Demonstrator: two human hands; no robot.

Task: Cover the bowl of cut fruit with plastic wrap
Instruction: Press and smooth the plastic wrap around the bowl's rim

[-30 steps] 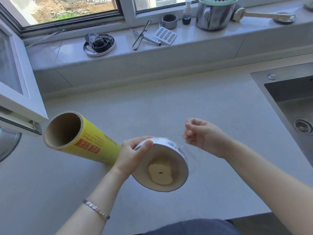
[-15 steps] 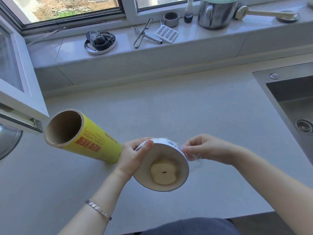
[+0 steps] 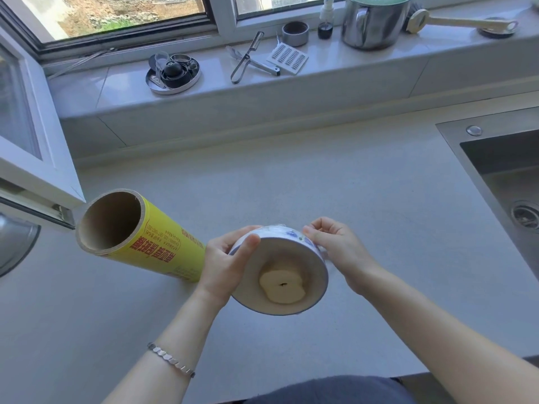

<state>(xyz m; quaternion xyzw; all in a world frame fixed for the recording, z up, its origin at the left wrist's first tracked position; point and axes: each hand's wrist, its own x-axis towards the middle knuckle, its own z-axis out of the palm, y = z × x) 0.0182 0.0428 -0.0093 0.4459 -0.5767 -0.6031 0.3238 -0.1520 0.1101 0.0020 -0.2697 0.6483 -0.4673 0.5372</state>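
Observation:
I hold a white bowl (image 3: pixel 253 275) with blue patterns off the counter, its mouth tilted towards me. A pale slice of cut fruit (image 3: pixel 281 287) lies inside. My left hand (image 3: pixel 224 263) grips the bowl's left rim, thumb over the edge. My right hand (image 3: pixel 341 246) rests against the bowl's outer right wall, fingers closed on clear plastic wrap (image 3: pixel 325 254); a small flap of it shows under that hand. The film over the mouth is barely visible. The yellow plastic wrap roll (image 3: pixel 157 243) lies on the counter, left of my left hand.
A steel sink (image 3: pixel 501 176) is set into the counter at the right. An open window sash (image 3: pixel 29 141) juts over the counter at the left. On the windowsill stand a steel pot (image 3: pixel 373 21), a peeler (image 3: pixel 245 59) and a round tin (image 3: pixel 173 72) of small items.
My right hand, which held the film stretched out away from the bowl, has come in against the bowl's right side. The left hand has kept its hold on the rim.

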